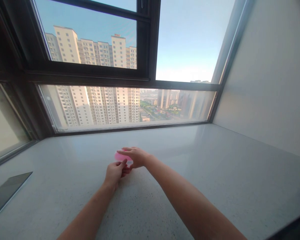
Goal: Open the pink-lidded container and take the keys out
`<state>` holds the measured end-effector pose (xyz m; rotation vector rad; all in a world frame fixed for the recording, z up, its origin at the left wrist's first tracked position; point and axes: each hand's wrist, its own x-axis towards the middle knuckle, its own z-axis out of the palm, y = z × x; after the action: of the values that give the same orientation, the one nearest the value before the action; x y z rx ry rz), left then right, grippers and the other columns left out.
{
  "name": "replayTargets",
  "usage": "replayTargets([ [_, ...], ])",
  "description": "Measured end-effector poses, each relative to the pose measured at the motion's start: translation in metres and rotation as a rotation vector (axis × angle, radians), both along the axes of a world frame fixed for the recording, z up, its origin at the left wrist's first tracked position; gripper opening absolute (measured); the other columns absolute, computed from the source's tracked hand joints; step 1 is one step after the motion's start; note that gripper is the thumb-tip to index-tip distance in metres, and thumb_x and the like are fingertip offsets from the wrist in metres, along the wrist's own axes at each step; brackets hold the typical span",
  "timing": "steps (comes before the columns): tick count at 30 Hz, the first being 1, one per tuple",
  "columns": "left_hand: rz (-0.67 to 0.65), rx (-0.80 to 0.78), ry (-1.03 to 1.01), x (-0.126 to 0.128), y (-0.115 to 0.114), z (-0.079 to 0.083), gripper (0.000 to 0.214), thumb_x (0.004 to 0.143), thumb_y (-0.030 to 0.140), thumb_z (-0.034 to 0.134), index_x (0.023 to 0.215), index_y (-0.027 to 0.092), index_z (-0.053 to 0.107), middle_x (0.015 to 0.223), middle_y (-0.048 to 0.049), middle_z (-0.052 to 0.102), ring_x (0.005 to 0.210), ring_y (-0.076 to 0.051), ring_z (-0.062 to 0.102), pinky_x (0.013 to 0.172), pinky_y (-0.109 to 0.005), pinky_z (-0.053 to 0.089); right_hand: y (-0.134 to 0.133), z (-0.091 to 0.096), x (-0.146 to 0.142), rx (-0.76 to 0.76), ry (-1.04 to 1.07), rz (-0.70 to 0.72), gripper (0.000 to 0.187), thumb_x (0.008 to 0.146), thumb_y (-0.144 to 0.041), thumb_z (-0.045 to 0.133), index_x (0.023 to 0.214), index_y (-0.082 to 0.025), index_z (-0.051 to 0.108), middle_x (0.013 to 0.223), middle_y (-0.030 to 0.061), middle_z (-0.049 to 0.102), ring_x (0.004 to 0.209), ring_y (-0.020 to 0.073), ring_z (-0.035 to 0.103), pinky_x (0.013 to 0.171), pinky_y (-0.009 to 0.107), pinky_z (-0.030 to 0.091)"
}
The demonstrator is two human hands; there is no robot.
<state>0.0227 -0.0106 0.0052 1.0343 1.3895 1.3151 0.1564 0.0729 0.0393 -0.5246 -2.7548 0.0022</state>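
Observation:
A small, rounded pink object (119, 156) is between my hands above the pale speckled sill; a whitish, see-through part shows under its right side. My left hand (115, 172) is closed at its lower edge, thumb on top and fingers curled beneath. Over the top and right side reaches my right hand (136, 156), its fingers bent round the pink surface. Much of the object is hidden by the fingers, so its exact kind cannot be made out. Whether it rests on the sill or is held just above it is unclear.
A dark flat tablet-like device (11, 190) lies on the sill (180, 160) at the left. Behind the sill stands a dark-framed window (150, 75), with tall buildings outside. A white wall (270, 86) bounds the right side.

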Motion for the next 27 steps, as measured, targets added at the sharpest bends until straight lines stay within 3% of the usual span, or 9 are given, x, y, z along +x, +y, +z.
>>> replayTargets([
  [13, 0.044, 0.058, 0.047, 0.001, -0.001, 0.003, 0.043, 0.058, 0.055, 0.065, 0.055, 0.013, 0.056, 0.042, 0.0014, 0.056, 0.033, -0.008, 0.046, 0.034, -0.018, 0.028, 0.002, -0.002, -0.002, -0.001, -0.011, -0.024, 0.101, 0.053, -0.035, 0.077, 0.138, -0.025, 0.022, 0.138, 0.0138, 0.033, 0.115, 0.0287, 0.045, 0.095, 0.037, 0.033],
  [20, 0.042, 0.141, 0.168, 0.005, -0.003, 0.003, 0.043, 0.064, 0.057, 0.057, 0.054, 0.016, 0.052, 0.042, 0.0042, 0.049, 0.032, -0.009, 0.042, 0.032, -0.019, 0.027, -0.004, 0.001, -0.003, -0.011, 0.031, -0.077, 0.071, 0.074, -0.043, 0.059, 0.136, -0.028, 0.028, 0.136, 0.0105, 0.037, 0.111, 0.0258, 0.049, 0.093, 0.038, 0.035],
  [27, -0.063, 0.299, 0.458, -0.029, 0.0, 0.015, 0.037, 0.055, 0.043, 0.07, 0.041, 0.017, 0.047, 0.037, 0.0072, 0.04, 0.037, -0.008, 0.038, 0.04, -0.02, 0.028, -0.007, 0.002, -0.004, -0.019, 0.059, -0.104, 0.066, 0.076, -0.043, 0.057, 0.135, -0.029, 0.03, 0.135, 0.008, 0.039, 0.113, 0.0239, 0.048, 0.095, 0.036, 0.034],
])
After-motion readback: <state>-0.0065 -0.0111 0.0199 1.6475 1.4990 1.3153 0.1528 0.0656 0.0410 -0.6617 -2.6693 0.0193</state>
